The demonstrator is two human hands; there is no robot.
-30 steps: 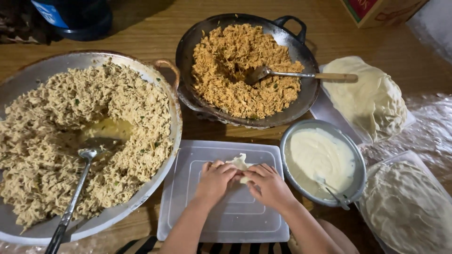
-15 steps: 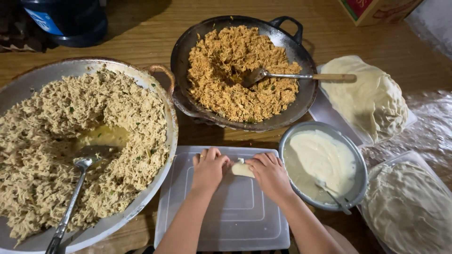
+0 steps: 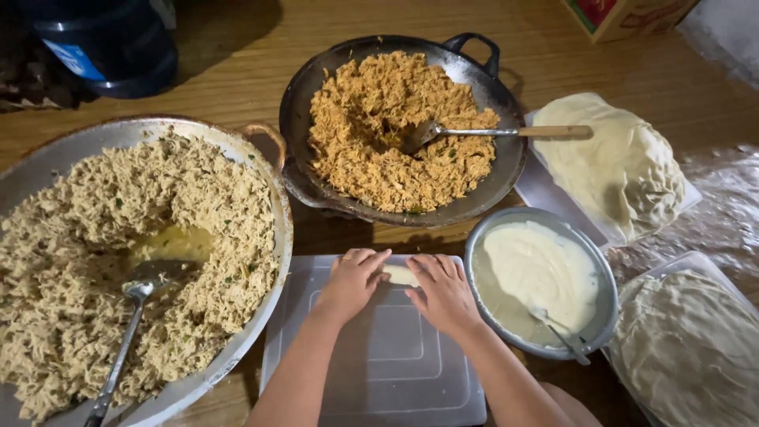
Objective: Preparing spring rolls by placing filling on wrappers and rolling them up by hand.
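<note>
My left hand (image 3: 353, 281) and my right hand (image 3: 443, 289) lie palms down on a clear plastic lid (image 3: 379, 372) used as a work surface. Between their fingertips shows a small pale rolled wrapper (image 3: 401, 274), mostly hidden under the fingers of both hands. Both hands press on the roll near the lid's far edge. What is inside the roll cannot be seen.
A big metal pan of pale shredded filling (image 3: 118, 253) with a spoon (image 3: 126, 332) sits at the left. A dark wok of browner shredded filling (image 3: 395, 126) holds a spatula (image 3: 506, 131). A bowl of white paste (image 3: 541, 277) and stacks of thin wrappers (image 3: 617, 166) stand at the right.
My hands have rolled the wrapper away from me toward the lid's far edge, and it now shows as a tighter, smaller roll.
</note>
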